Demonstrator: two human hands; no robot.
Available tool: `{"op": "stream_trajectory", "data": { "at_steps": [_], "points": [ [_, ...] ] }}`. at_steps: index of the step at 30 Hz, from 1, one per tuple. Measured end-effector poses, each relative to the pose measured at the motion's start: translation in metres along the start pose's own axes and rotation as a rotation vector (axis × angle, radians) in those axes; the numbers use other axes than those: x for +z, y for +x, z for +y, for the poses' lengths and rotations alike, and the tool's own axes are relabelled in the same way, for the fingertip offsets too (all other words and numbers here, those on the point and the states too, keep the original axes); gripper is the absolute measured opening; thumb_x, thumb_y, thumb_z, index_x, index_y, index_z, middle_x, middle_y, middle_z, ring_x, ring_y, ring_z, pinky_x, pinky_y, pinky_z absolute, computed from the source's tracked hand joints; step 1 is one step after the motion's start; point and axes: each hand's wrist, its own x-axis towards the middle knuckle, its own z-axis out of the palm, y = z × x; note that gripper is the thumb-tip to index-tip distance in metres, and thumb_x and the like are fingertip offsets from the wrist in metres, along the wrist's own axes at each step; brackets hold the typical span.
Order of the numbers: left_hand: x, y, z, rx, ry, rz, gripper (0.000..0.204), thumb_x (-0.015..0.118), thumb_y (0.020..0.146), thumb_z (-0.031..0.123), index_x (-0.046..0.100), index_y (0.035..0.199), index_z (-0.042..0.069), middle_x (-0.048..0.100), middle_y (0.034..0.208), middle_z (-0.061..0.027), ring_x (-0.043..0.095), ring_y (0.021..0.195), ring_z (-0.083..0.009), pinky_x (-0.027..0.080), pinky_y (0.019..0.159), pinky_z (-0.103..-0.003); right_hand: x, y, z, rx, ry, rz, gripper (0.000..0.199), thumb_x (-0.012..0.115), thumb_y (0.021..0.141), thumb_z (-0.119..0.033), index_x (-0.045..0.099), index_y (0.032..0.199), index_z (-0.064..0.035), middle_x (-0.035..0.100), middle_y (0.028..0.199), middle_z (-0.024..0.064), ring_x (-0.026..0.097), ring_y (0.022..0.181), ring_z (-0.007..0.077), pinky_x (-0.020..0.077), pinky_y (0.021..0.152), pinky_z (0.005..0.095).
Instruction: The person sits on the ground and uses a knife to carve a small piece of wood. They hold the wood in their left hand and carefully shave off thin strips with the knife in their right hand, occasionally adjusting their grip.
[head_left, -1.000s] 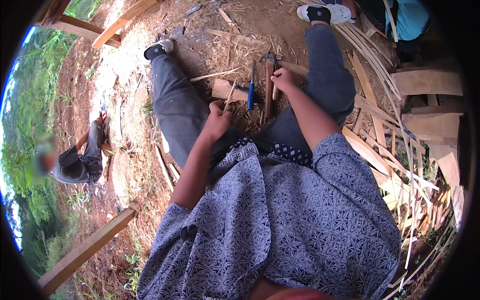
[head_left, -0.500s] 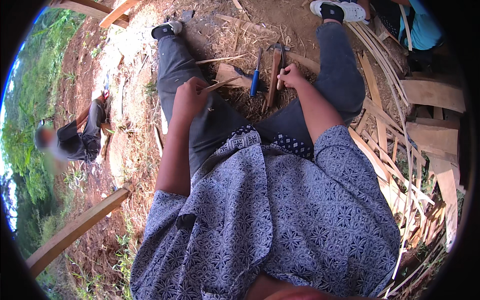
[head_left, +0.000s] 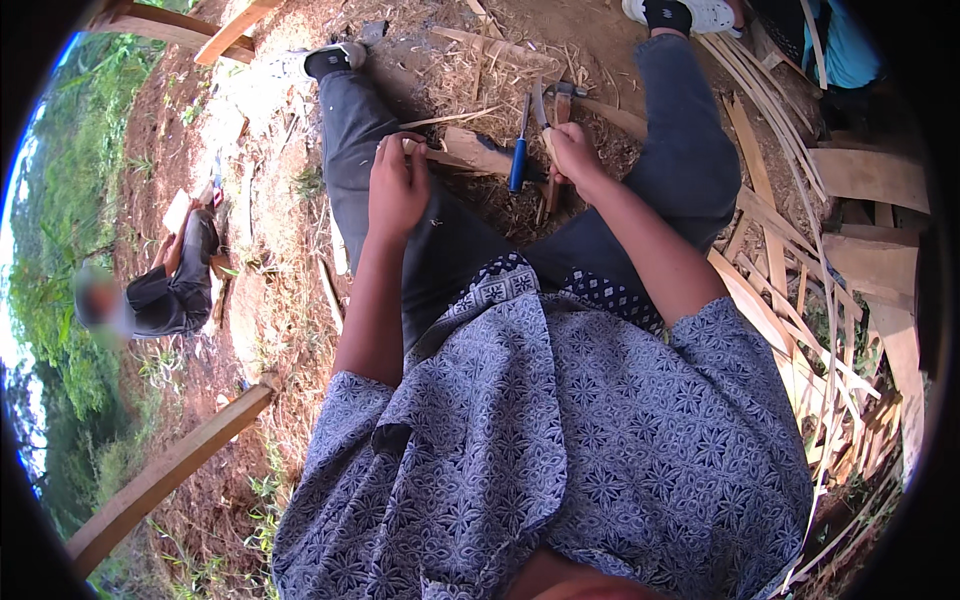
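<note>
My right hand [head_left: 574, 152] is closed round the light handle of a knife [head_left: 541, 105], whose curved blade points away from me. Over my left thigh, my left hand [head_left: 398, 190] is closed on a small wooden stick [head_left: 409, 146]; only its pale end shows clearly past the fingers. Between my legs lies a blue-handled tool with a thin metal shaft [head_left: 517, 165], perhaps a screwdriver or chisel. A hammer [head_left: 566, 92] rests just behind my right hand, its wooden handle partly hidden. Beside the blue handle is a rough wood block [head_left: 478, 150].
Long thin strips [head_left: 765, 130] and flat boards [head_left: 868, 180] pile up on my right. A wooden post [head_left: 170, 470] slants in at lower left. Another person [head_left: 165, 285] sits at far left; a person in turquoise [head_left: 850, 45] is at upper right. Shavings litter the ground.
My right hand has lifted the knife and turned it, so the blade shows broader and lighter. My left hand has rotated, and the stick that stuck out toward the right is now mostly hidden.
</note>
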Motion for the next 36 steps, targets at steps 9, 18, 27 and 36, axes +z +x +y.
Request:
{"op": "stream_trajectory", "data": {
  "at_steps": [9,18,27,36],
  "points": [
    [0.014,0.0,0.001,0.012,-0.004,-0.01,0.011,0.058,0.104,0.012,0.061,0.106,0.001,0.067,0.094,-0.022,0.066,0.09,-0.0433,0.051,0.08,-0.049,0.065,-0.051,0.003,-0.379,-0.375,-0.045,0.029,0.057,0.101,-0.023,0.064,0.129,-0.0143,0.074,0.1,0.0163,0.073,0.089,0.0352,0.0546,0.078,0.0446],
    [0.003,-0.02,0.003,-0.043,0.172,-0.051,0.012,0.062,0.101,0.014,0.06,0.101,0.002,0.068,0.083,-0.0204,0.067,0.077,-0.0449,0.052,0.066,-0.051,0.067,-0.08,-0.006,-0.447,-0.231,-0.192,0.029,0.059,0.103,-0.027,0.062,0.128,-0.0132,0.074,0.107,0.0176,0.071,0.1,0.0388,0.0545,0.086,0.0473],
    [-0.001,-0.024,-0.011,-0.026,0.222,-0.042,0.018,0.063,0.102,0.015,0.056,0.092,0.002,0.065,0.074,-0.022,0.065,0.066,-0.0455,0.049,0.057,-0.051,0.061,-0.083,-0.004,-0.697,-0.191,-0.166,0.024,0.061,0.104,-0.021,0.07,0.124,-0.0124,0.066,0.071,0.0107,0.066,0.062,0.0216,0.0488,0.06,0.0363],
    [0.003,-0.019,0.005,-0.067,0.368,0.041,0.025,0.063,0.102,0.019,0.053,0.087,0.002,0.066,0.07,-0.0214,0.067,0.067,-0.0447,0.05,0.057,-0.052,0.069,-0.079,-0.006,-0.629,-0.132,-0.208,0.028,0.061,0.103,-0.027,0.068,0.127,-0.0135,0.076,0.096,0.0125,0.074,0.087,0.0323,0.0567,0.077,0.0423]
  ]
}}
